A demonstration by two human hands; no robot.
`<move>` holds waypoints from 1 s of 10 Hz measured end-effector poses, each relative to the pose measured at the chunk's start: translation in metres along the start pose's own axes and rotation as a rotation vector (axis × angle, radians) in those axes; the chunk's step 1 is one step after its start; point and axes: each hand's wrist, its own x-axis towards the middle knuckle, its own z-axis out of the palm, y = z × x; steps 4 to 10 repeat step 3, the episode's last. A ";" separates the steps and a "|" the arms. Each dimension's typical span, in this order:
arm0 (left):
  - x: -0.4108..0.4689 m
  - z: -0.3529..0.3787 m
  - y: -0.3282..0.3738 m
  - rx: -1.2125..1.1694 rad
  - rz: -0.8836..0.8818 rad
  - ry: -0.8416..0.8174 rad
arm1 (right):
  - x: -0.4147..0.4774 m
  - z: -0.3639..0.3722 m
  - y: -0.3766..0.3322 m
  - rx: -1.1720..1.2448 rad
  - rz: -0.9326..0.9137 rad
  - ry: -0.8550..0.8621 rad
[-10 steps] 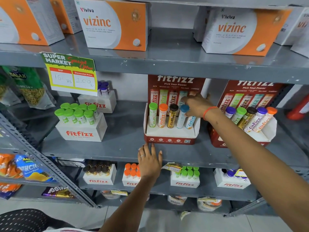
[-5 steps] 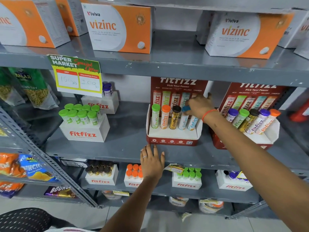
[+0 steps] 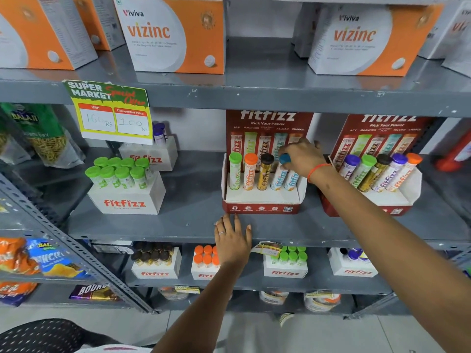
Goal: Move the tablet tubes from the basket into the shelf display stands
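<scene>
A red fitfizz display stand (image 3: 262, 203) sits on the middle shelf with a row of upright tablet tubes: green-capped (image 3: 235, 171), orange-capped (image 3: 249, 174), dark-capped (image 3: 265, 174) and two blue-labelled ones. My right hand (image 3: 303, 155) reaches over the stand's right end, its fingers closed around the cap of the blue-capped tube (image 3: 279, 180). The last tube (image 3: 291, 180) stands under my palm, its cap hidden. My left hand (image 3: 233, 242) lies flat on the shelf's front edge (image 3: 178, 231) below the stand, fingers apart, holding nothing. The basket is out of view.
A second red stand (image 3: 397, 200) with several tubes stands right of my right wrist. White fitfizz boxes of green-capped tubes (image 3: 127, 192) sit to the left, and more boxes fill the shelf below. Vizinc cartons (image 3: 173, 36) line the top shelf. A price sign (image 3: 112, 113) hangs at left.
My right hand has shifted left from the end tube and closed its fingers on the blue cap. My left hand stays on the shelf edge. The view has drawn slightly closer.
</scene>
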 end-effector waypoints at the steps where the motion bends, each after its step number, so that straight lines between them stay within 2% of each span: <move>1: 0.005 -0.003 0.001 0.000 -0.010 -0.025 | -0.005 -0.001 -0.001 -0.014 0.004 -0.046; 2: -0.001 -0.013 0.002 0.045 0.029 -0.045 | -0.022 -0.001 -0.009 -0.012 0.038 0.052; 3: 0.004 -0.028 0.009 0.072 0.022 -0.119 | -0.045 0.005 -0.022 0.033 0.071 0.265; 10: 0.004 -0.028 0.009 0.072 0.022 -0.119 | -0.045 0.005 -0.022 0.033 0.071 0.265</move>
